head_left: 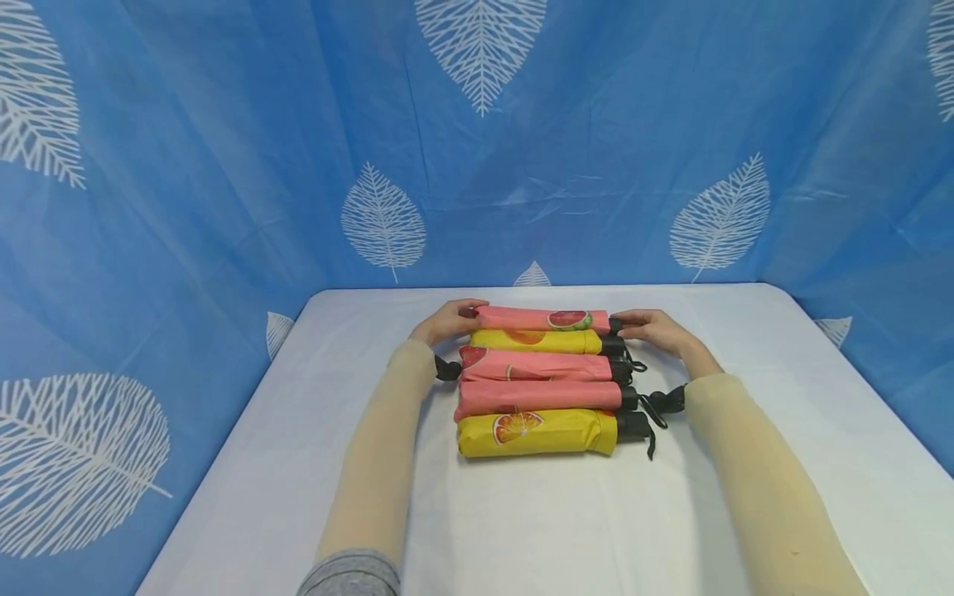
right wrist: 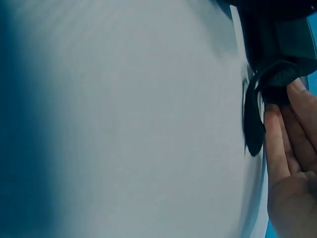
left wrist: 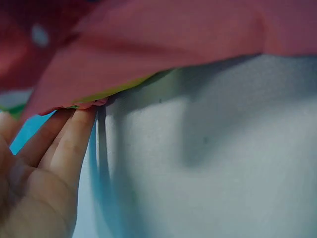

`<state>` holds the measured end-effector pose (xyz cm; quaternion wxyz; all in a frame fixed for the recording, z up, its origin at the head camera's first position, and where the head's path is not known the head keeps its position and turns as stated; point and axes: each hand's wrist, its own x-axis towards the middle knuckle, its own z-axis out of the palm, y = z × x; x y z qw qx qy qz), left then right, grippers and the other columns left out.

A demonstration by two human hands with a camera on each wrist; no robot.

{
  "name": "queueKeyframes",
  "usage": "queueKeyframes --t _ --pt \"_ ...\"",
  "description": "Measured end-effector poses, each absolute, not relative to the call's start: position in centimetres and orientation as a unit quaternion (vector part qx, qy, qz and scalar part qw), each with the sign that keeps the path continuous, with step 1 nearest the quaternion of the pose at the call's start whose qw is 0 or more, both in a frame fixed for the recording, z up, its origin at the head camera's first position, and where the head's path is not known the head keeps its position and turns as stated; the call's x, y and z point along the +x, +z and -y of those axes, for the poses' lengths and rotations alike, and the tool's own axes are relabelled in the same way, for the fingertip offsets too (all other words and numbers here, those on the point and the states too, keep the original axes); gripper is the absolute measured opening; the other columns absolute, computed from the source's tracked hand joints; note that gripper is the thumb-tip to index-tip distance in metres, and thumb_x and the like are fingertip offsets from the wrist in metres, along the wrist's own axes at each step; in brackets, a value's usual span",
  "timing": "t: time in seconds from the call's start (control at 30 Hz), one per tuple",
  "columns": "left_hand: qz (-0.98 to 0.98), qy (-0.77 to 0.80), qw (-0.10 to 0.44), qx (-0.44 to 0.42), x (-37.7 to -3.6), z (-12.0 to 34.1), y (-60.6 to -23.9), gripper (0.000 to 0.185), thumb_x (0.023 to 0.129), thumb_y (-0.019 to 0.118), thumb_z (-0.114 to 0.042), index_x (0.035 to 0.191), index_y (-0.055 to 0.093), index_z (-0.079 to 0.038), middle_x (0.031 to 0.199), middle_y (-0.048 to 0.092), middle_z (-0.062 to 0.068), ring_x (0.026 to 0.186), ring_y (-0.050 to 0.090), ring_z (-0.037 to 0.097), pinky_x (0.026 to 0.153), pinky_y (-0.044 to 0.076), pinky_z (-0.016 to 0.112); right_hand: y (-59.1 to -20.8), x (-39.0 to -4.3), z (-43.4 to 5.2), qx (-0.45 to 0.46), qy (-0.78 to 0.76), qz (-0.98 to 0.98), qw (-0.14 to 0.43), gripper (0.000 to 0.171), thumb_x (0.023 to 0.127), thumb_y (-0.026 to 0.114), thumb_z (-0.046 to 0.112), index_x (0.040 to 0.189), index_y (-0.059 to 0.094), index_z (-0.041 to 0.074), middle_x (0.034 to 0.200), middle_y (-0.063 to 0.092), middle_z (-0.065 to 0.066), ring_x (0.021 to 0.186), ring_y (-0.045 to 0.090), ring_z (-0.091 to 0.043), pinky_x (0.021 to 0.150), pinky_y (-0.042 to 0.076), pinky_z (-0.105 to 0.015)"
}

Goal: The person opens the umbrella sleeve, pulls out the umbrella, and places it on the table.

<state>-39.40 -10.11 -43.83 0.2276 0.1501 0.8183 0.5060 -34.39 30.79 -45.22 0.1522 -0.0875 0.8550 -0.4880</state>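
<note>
Several folded umbrellas lie side by side on a white table (head_left: 522, 530). The farthest is pink with a watermelon print (head_left: 540, 319). My left hand (head_left: 447, 321) touches its left end; in the left wrist view straight fingers (left wrist: 69, 144) press against the pink fabric (left wrist: 163, 39). My right hand (head_left: 656, 329) rests at the black handle end on the right, its fingers (right wrist: 277, 144) flat against the black strap (right wrist: 255, 124) and handle (right wrist: 277, 29). Nearer to me lie a yellow umbrella (head_left: 532, 340), two pink ones (head_left: 537, 365) and a yellow one with an orange slice (head_left: 537, 432).
A blue cloth with white leaf prints (head_left: 477, 149) hangs behind and beside the table. Black wrist straps (head_left: 659, 404) stick out at the right of the row. White tabletop stretches between the umbrellas and me.
</note>
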Motion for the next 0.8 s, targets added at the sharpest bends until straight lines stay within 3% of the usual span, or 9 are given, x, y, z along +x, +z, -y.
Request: queueKeyframes --t 0.33,0.53,0.67,0.8 --pt "-0.814 0.53 0.202 0.127 -39.4 9.7 -43.7 0.062 0.087 0.067 -0.012 0.143 0.042 -0.011 0.128 0.053 0.01 0.115 0.049 0.024 0.1 0.039 0.04 -45.2 -34.6 -30.5 -0.082 -0.495 -0.854 0.139 0.054 0.095 0.058 0.015 0.14 0.038 -0.007 0.142 0.033 -0.03 0.131 0.029 -0.042 0.105 0.026 -0.054" --pt "-0.812 0.536 0.187 0.137 -39.6 9.9 -43.1 0.06 0.086 0.067 -0.01 0.142 0.044 -0.01 0.129 0.052 0.011 0.115 0.049 0.025 0.1 0.039 0.041 -44.5 -35.0 -30.2 -0.061 -0.552 -0.819 0.143 0.054 0.098 0.052 0.013 0.143 0.03 -0.007 0.144 0.03 -0.029 0.129 0.034 -0.039 0.105 0.029 -0.05" --pt "-0.799 0.553 0.169 0.166 -39.9 10.4 -41.7 0.056 0.088 0.062 -0.004 0.141 0.043 -0.005 0.129 0.051 0.016 0.116 0.048 0.028 0.1 0.038 0.046 -43.0 -35.2 -29.9 -0.05 -0.623 -0.766 0.147 0.057 0.098 0.05 0.008 0.146 0.023 -0.008 0.145 0.025 -0.029 0.112 0.051 -0.018 0.106 0.029 -0.046" --pt "-0.783 0.574 0.152 0.186 -40.2 10.8 -40.6 0.057 0.09 0.06 -0.002 0.143 0.039 -0.002 0.131 0.05 0.018 0.118 0.048 0.029 0.101 0.035 0.05 -41.4 -35.4 -29.7 -0.038 -0.684 -0.716 0.137 0.062 0.098 0.051 0.006 0.148 0.017 -0.007 0.147 0.018 -0.027 0.095 0.057 -0.002 0.105 0.03 -0.039"
